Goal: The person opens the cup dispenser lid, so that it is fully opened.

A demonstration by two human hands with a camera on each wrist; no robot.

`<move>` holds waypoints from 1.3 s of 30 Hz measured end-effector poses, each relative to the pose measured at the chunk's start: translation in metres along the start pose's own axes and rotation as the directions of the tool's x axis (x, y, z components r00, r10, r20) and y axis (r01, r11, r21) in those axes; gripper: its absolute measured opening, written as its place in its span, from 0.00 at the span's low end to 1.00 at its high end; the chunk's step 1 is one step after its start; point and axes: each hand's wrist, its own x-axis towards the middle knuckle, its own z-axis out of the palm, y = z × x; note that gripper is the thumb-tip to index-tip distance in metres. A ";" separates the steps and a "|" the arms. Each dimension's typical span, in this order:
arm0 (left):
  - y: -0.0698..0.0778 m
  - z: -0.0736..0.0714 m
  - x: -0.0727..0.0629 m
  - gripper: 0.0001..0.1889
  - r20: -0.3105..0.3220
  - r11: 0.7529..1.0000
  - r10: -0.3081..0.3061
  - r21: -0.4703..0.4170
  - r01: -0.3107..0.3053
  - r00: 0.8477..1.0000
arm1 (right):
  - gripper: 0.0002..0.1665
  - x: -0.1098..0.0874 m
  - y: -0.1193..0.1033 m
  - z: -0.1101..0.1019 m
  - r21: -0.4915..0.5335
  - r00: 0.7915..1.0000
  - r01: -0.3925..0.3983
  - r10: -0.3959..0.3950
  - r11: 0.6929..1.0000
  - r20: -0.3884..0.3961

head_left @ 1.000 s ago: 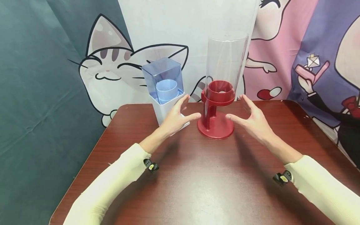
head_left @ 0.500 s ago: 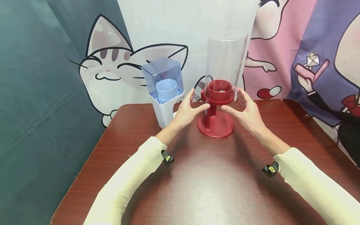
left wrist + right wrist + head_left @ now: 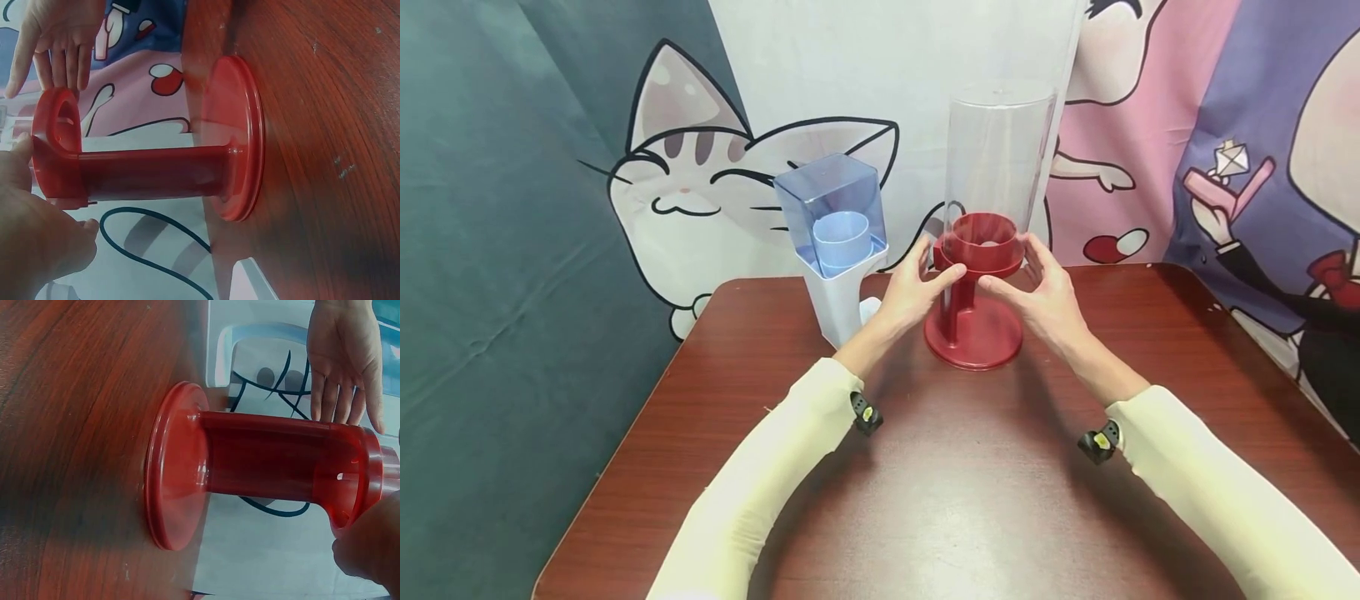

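Observation:
A red stand point(image 3: 976, 337) with a round base, an upright post and a ring carries a tall clear cylinder point(image 3: 998, 158). My left hand point(image 3: 912, 293) is at the ring's left side, its thumb across the front of the rim. On the opposite side my right hand point(image 3: 1047, 302) has its fingers extended along the rim and its thumb in front. In the left wrist view, the left thumb meets the red ring point(image 3: 49, 156), while the right hand point(image 3: 65, 40) shows its palm with fingers straight. The right wrist view shows the left hand point(image 3: 344, 356) likewise, fingertips right at the ring.
Left of the stand is a white dispenser point(image 3: 831, 304) with a transparent blue box top point(image 3: 831, 192) and a blue round collar inside. Both stand near the far edge of the brown table point(image 3: 925, 500). Behind hangs a curtain printed with cartoon figures point(image 3: 685, 192).
Both hands have moved inward towards the red stand, from apart on either side to right at its ring. The stand and the white dispenser have stayed in place.

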 end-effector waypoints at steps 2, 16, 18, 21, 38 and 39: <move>-0.001 0.002 0.002 0.47 0.003 1.000 0.010 -0.011 -0.009 1.000 | 0.46 0.002 0.001 0.001 -0.003 1.000 0.006 -0.006 1.000 0.006; 0.001 0.006 0.002 0.44 -0.015 0.995 0.024 -0.092 -0.026 1.000 | 0.46 0.011 0.007 0.007 0.037 1.000 -0.016 0.017 0.999 -0.007; 0.003 0.005 0.000 0.44 -0.027 0.995 0.019 -0.092 -0.022 0.999 | 0.45 0.011 0.006 0.008 0.042 0.999 -0.026 0.027 0.999 -0.020; 0.006 0.004 -0.003 0.43 -0.045 0.996 0.007 -0.085 -0.011 0.999 | 0.45 0.011 0.003 0.008 0.035 0.998 -0.045 0.046 0.998 -0.030; 0.026 -0.011 -0.040 0.40 -0.078 0.999 0.018 -0.040 -0.021 0.997 | 0.48 -0.009 -0.019 0.011 0.022 0.999 -0.043 0.043 0.999 0.011; 0.027 -0.012 -0.043 0.39 -0.078 0.999 0.020 -0.045 -0.023 0.997 | 0.48 -0.011 -0.021 0.011 0.022 0.999 -0.038 0.037 0.999 0.013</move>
